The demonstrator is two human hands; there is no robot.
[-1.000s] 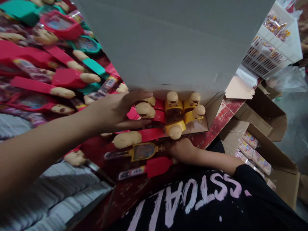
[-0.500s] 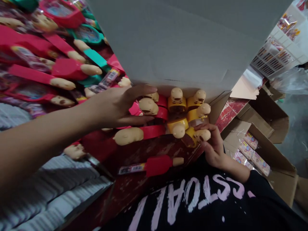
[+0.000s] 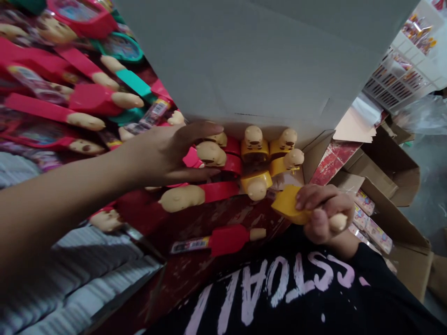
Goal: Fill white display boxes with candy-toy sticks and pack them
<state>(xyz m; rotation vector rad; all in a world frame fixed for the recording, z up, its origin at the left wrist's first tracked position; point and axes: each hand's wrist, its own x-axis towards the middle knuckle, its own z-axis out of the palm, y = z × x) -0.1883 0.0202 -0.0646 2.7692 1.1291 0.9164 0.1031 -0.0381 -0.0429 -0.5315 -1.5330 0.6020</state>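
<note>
My right hand (image 3: 326, 211) is closed around a yellow plastic toy (image 3: 289, 202) with a beige animal head. The yellow body points left, and the head pokes out beyond my fingers. My left hand (image 3: 174, 153) has its thumb and fingers on either side of red animal-headed toys (image 3: 211, 153), which stand at the foot of a grey-white carton panel (image 3: 254, 60). Beside them are several yellow animal-headed toys (image 3: 254, 139). Just below my left hand lies another red toy with a long beige head (image 3: 183, 197).
A single red toy (image 3: 228, 239) lies on the worn red surface (image 3: 188, 274) before me. Many red and green toys (image 3: 94, 97) are heaped at the left, above stacked white cards (image 3: 87, 274). To the right are open cardboard boxes (image 3: 408, 260) and a white basket (image 3: 394, 79).
My right hand has drawn one yellow toy out of the group, towards my body and to the right. My left hand has kept its grip with hardly any movement.
</note>
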